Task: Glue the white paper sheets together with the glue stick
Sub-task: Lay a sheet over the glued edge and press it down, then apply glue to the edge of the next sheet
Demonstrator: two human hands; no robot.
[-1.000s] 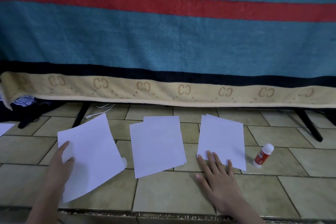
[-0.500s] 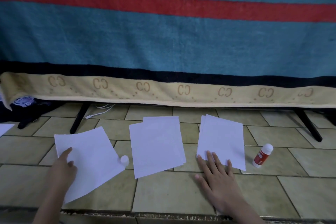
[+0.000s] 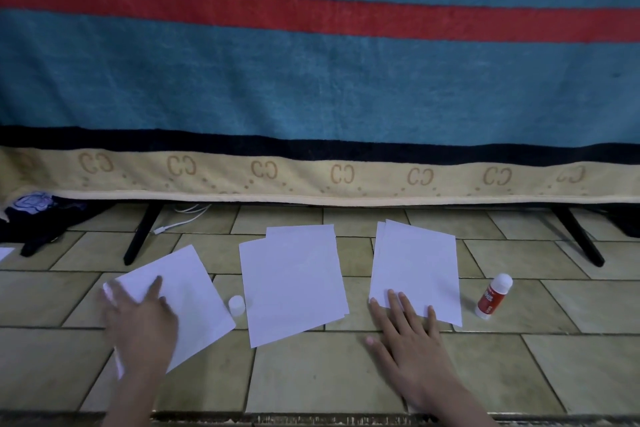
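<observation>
Three lots of white paper lie on the tiled floor. My left hand (image 3: 140, 322) rests flat on the left sheet (image 3: 187, 291), which lies tilted. The middle pair of sheets (image 3: 294, 281) overlaps loosely, untouched. My right hand (image 3: 405, 333) lies with straight fingers on the near edge of the right sheets (image 3: 419, 267). A red and white glue stick (image 3: 493, 295) lies on the tiles to the right of the right sheets, apart from both hands. A small white cap (image 3: 236, 304) stands between the left and middle sheets.
A teal blanket (image 3: 311, 80) with a red stripe and beige border hangs across the back over a frame with black legs (image 3: 140, 236). A white cable (image 3: 180, 218) and dark cloth (image 3: 38, 222) lie under it at the left.
The left sheet has come down flat onto the floor and my left hand has slid further onto it. My right hand has stayed on the right sheets.
</observation>
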